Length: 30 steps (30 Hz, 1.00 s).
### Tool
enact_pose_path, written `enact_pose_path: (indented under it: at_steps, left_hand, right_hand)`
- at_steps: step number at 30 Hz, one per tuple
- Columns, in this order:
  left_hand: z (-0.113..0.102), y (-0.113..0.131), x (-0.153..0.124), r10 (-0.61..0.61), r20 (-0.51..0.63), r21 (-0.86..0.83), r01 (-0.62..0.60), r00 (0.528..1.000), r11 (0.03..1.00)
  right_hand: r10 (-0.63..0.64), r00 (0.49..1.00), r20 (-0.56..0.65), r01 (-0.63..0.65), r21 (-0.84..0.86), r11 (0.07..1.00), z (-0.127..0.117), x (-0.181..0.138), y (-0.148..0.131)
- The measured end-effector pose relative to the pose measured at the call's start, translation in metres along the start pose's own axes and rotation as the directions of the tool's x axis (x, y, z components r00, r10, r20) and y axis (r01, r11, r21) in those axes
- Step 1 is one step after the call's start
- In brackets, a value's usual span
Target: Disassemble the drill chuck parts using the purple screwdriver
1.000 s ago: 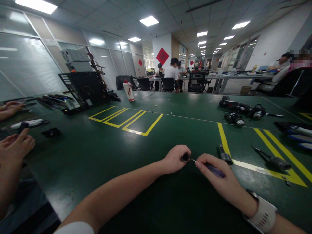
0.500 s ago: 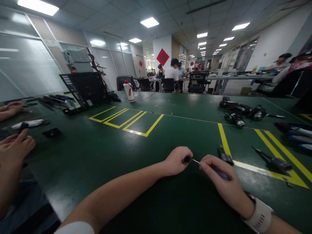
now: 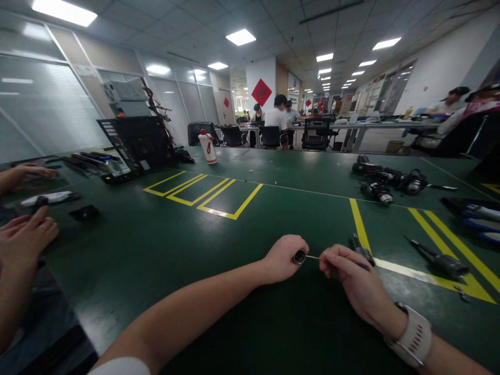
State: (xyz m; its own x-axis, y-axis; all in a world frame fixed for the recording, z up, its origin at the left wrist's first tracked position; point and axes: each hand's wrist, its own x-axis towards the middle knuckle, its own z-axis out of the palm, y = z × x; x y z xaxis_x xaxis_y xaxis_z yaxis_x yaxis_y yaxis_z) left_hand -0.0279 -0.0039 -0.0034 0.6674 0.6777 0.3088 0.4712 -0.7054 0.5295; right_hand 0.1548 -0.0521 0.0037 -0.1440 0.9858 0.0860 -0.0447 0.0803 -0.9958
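While resting low over the green table (image 3: 164, 250): left hand (image 3: 282, 259) curled tight around small round part (image 3: 299, 256); right hand (image 3: 349, 278) pinching thin screwdriver (image 3: 314, 257), tip at part. No legible writing nearby.

Lighting: bright, even, from recessed ceiling panels (image 3: 241, 36). Glare: pale sheen on the green table (image 3: 164, 234) toward its left edge and near the yellow tape lines (image 3: 203, 195). Shadows: soft, faint. Distortion: strong wide-angle bending at the frame edges. Focus: distant desks soft.
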Motion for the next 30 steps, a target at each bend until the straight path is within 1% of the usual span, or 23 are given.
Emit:
enact_pose_path:
  at_steps: [4, 7, 10, 18, 22, 25, 30]
  left_hand:
    - [0.0016, -0.0023, 0.0014, -0.022, -0.003, -0.001, 0.022, 1.0, 1.0]
    - [0.0033, -0.0038, 0.0012, -0.024, -0.004, 0.052, 0.024, 1.0, 0.998]
    - [0.0039, -0.0034, 0.0002, -0.015, -0.002, 0.092, 0.015, 1.0, 0.996]
    - [0.0019, -0.0018, -0.0018, -0.008, -0.039, 0.056, 0.01, 0.999, 0.998]
    - [0.0024, -0.003, -0.0017, -0.035, -0.036, 0.036, 0.036, 0.999, 0.999]
    - [0.0035, -0.0035, -0.0015, -0.053, -0.039, 0.043, 0.055, 0.998, 0.998]
    - [0.0052, -0.0027, -0.0018, -0.044, -0.05, 0.107, 0.049, 0.998, 0.993]
  right_hand:
    - [-0.018, 1.0, -0.018, 0.018, 0.001, 1.0, 0.0015, -0.0019, 0.0041]
    - [-0.052, 0.998, -0.02, 0.051, -0.048, 0.998, 0.0032, -0.0064, 0.0029]
    - [-0.042, 0.999, -0.007, 0.042, -0.063, 0.997, 0.0045, -0.0093, 0.0012]
    - [0.069, 0.997, -0.027, -0.065, 0.125, 0.99, 0.003, -0.0034, 0.0016]
    - [0.089, 0.996, -0.027, -0.083, 0.157, 0.984, 0.0034, -0.0022, 0.0029]
    - [0.067, 0.997, -0.032, -0.062, 0.131, 0.989, 0.0041, -0.0038, 0.0036]
    - [-0.006, 0.999, -0.037, 0.006, 0.011, 1.0, 0.007, -0.0094, 0.0009]
